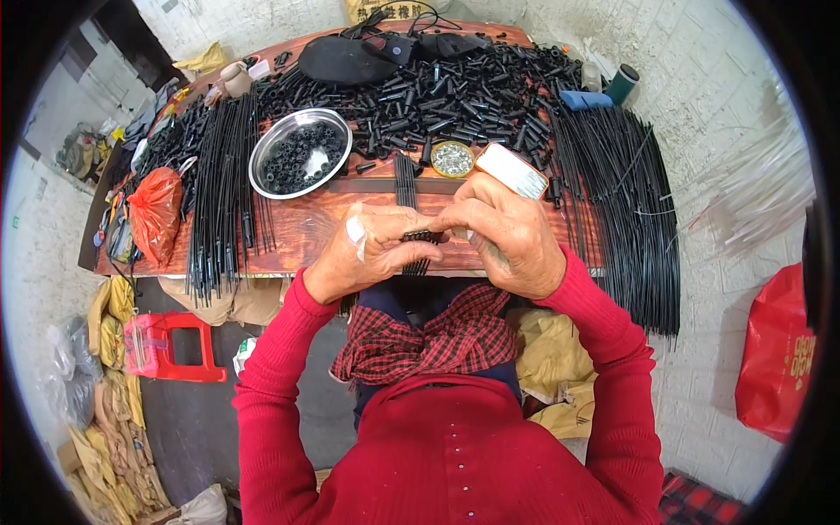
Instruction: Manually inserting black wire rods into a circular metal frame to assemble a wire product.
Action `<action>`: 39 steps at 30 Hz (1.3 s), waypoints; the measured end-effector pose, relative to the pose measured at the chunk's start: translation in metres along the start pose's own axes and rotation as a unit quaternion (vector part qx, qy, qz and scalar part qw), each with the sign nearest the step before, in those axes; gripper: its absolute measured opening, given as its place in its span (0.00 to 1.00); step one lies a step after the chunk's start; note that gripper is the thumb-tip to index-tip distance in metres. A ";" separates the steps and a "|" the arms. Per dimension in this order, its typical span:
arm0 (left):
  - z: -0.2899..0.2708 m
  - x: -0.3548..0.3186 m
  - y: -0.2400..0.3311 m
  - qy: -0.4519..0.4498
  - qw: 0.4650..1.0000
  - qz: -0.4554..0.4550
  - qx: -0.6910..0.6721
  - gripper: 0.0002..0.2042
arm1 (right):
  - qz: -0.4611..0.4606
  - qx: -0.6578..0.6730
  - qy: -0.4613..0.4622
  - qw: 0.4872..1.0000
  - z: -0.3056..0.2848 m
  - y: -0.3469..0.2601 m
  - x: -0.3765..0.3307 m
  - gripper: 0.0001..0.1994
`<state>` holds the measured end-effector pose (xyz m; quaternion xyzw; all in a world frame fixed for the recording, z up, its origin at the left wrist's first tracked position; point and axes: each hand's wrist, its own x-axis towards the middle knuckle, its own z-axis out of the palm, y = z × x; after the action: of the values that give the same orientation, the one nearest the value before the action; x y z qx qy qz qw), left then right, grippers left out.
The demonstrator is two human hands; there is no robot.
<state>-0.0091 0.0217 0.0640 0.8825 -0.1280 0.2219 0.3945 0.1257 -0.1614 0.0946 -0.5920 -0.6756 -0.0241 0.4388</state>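
Over the table's near edge, my left hand (366,247) is closed around a flat bundle of thin black rods (405,185), which runs away from me across the tabletop. White tape is wrapped around part of this hand. My right hand (507,234) meets it at the bundle, thumb and forefinger pinched by the rods; whatever small thing lies in that pinch is hidden. Just beyond stand a round yellow-rimmed dish (452,159) of small silvery parts and a white rectangular object with an orange edge (514,171). Left of the bundle, a steel bowl (287,194) holds many black rings.
A heap of short black tubes (446,98) covers the back of the reddish wooden table (306,229). Long black rods lie at the left (219,188) and right (626,197). An orange-red plastic bag (156,214), a dark green cup (622,85) and a red stool (208,350) are around.
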 end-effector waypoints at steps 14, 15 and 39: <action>-0.004 0.002 -0.011 -0.008 0.999 0.035 0.017 0.16 | -0.021 -0.047 0.016 0.999 0.003 0.002 0.006 0.16; -0.004 0.002 -0.012 -0.008 0.999 0.034 0.017 0.16 | -0.013 -0.021 0.015 1.000 0.003 0.005 0.007 0.16; -0.005 0.009 -0.021 -0.063 0.994 0.045 0.076 0.19 | 0.036 0.026 -0.011 0.999 0.004 0.006 0.002 0.19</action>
<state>0.0057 0.0387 0.0576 0.9156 -0.1746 0.1926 0.3069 0.1279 -0.1557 0.0904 -0.6049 -0.6588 0.0159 0.4470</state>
